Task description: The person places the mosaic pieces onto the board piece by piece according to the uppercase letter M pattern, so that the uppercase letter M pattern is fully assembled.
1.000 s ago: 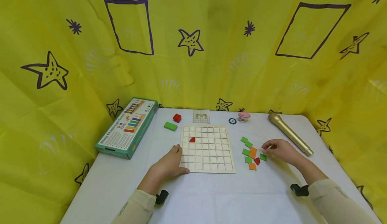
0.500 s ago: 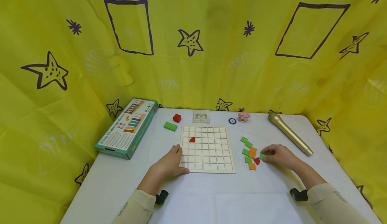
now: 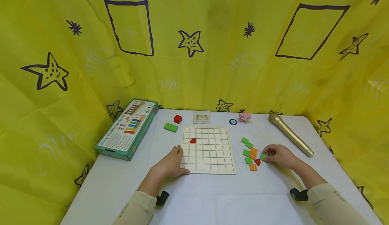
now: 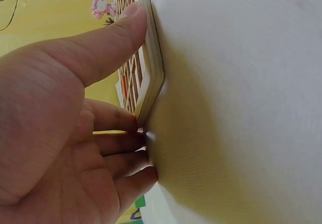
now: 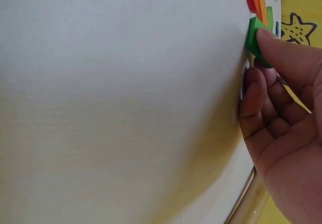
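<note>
In the head view a cream grid board (image 3: 209,154) lies flat on the table. One red quarter-circle tile (image 3: 192,140) sits in a cell at its upper left. My left hand (image 3: 170,162) rests at the board's near left corner; in the left wrist view the thumb (image 4: 132,25) lies along the board edge (image 4: 155,68) and the straight fingers touch its side. My right hand (image 3: 281,156) pinches a green tile (image 5: 255,35) between thumb and fingertips at the tabletop. Beside it lie a second red quarter-circle tile (image 3: 257,162), several green tiles (image 3: 246,152) and orange tiles (image 3: 253,167).
Behind the board lies a pattern card (image 3: 202,117). A red cube (image 3: 177,119) and green block (image 3: 171,127) are left of it; a dark ring (image 3: 233,122) and pink figurine (image 3: 244,117) stand right. A game box (image 3: 127,129) and gold microphone (image 3: 291,134) flank the table.
My right hand has come down onto the rightmost green tile and taken it between thumb and fingers, shifting it slightly. My left hand and the board have stayed put.
</note>
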The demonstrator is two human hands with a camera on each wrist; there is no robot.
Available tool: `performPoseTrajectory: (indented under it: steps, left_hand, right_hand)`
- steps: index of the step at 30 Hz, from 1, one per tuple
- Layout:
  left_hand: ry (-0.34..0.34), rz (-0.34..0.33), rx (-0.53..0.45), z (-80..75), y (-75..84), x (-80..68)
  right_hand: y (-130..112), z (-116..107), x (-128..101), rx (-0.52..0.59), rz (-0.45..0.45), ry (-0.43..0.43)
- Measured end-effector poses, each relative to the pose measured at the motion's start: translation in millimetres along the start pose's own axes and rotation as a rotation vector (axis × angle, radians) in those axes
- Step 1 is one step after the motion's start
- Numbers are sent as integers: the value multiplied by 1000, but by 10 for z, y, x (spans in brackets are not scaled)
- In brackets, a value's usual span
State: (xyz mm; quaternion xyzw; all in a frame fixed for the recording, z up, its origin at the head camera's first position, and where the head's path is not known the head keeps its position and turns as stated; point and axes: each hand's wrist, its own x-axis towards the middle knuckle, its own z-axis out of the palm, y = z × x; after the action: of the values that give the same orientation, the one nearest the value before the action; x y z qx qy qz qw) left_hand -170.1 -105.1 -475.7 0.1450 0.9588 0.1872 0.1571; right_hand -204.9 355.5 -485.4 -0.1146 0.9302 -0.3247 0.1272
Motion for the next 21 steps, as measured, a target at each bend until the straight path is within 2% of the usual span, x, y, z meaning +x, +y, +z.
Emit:
performPoseTrajectory:
  steps: [11, 21]
  left_hand:
    - [1, -5, -11, -3, 1, -6]
    - [3, 2, -11, -4, -16, -8]
  right_hand:
    - [-54, -71, 18, 61, 15, -27]
    - [-137, -143, 188, 118, 0, -26]
